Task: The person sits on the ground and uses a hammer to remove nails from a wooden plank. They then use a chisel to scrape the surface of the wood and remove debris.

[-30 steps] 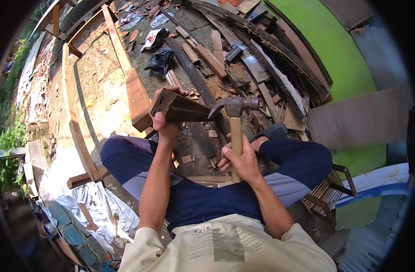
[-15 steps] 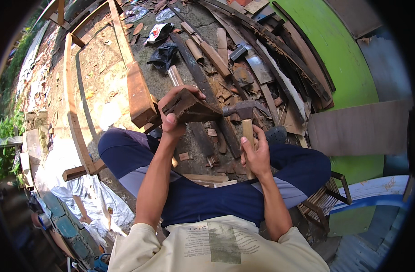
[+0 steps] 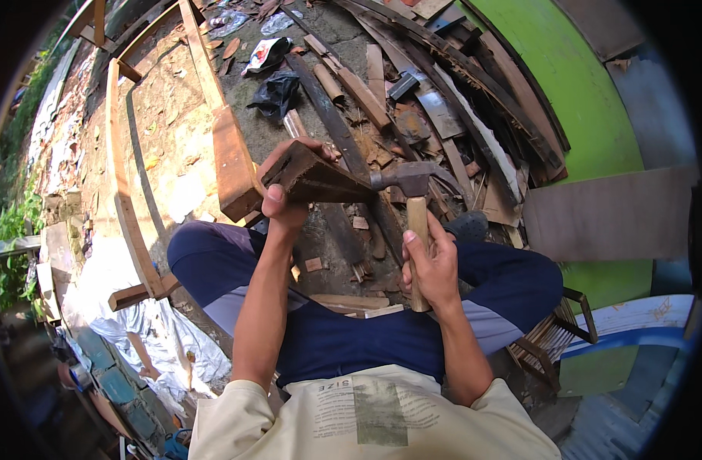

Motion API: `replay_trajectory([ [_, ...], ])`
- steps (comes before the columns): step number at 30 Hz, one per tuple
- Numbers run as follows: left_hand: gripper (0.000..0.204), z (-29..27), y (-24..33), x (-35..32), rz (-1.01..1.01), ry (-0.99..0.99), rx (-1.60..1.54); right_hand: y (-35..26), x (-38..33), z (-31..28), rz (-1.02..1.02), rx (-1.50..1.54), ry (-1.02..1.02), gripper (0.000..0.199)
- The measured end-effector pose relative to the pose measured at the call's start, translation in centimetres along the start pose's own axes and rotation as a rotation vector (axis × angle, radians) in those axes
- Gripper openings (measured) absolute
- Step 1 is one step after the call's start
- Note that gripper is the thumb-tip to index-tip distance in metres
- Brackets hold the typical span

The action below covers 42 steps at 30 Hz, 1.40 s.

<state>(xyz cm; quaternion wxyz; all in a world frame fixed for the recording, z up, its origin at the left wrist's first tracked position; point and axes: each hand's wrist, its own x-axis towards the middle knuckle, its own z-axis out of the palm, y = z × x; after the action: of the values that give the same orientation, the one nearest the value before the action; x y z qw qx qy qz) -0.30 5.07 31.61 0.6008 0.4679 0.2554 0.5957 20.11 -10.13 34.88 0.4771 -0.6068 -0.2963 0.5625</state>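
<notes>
Evidently the hammer is the tool at work: the right hand has its fingers wrapped round the wooden handle of a claw hammer, the butt showing just below the fist, while the left hand grasps a dark-brown grooved timber piece, thumb on the near side and fingers round the far side. That timber is held up over the ground, in front of the lap and between the bent knees, its right end at the striking face; whether they actually touch is hard to tell. To strike well, I would keep the face square to the timber's end, swing from the wrist in short, measured taps, and have the left fingers well back from the struck end. Bracing the piece against something solid would probably waste less force than holding it in the air. As for writing, the cream T-shirt carries a short heading, small lines of print and a dark picture panel; a white plastic wrapper on the ground bears coloured printing, too small to make out.
</notes>
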Motion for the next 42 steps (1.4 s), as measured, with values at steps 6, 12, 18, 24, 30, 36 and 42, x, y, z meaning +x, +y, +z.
replay_trajectory([
  [6, 0.095, 0.1, -0.5, 0.8, 0.009, 0.017, -0.01, 0.6, 0.1, 2.0, -0.02, -0.068, 0.009, 0.051],
  [12, 0.094, -1.3, -1.2, 0.9, 0.029, 0.081, -0.075, -1.1, 0.2, 0.7, 0.04, 0.007, -0.031, 0.055],
  [18, 0.095, -1.0, -1.4, 1.2, 0.0, 0.003, -0.029, -0.6, 1.9, 2.5, -0.075, 0.039, 0.119, 0.05],
  [24, 0.095, -1.3, -1.7, 1.8, 0.007, 0.126, -0.06, -0.7, 0.4, 1.8, 0.176, -0.022, -0.134, 0.045],
  [30, 0.09, -0.5, -1.4, 0.7, 0.065, 0.213, 0.061, -1.1, 1.6, 0.6, 0.204, 0.248, 0.083, 0.029],
  [36, 0.085, 0.6, -1.8, -0.5, 0.084, 0.237, 0.142, 2.5, 2.7, 2.3, 0.409, 0.634, 0.2, 0.034],
  [42, 0.093, 0.7, -1.7, -0.5, 0.09, 0.204, 0.252, 3.9, 1.6, 4.8, 0.513, 0.697, -0.118, 0.037],
])
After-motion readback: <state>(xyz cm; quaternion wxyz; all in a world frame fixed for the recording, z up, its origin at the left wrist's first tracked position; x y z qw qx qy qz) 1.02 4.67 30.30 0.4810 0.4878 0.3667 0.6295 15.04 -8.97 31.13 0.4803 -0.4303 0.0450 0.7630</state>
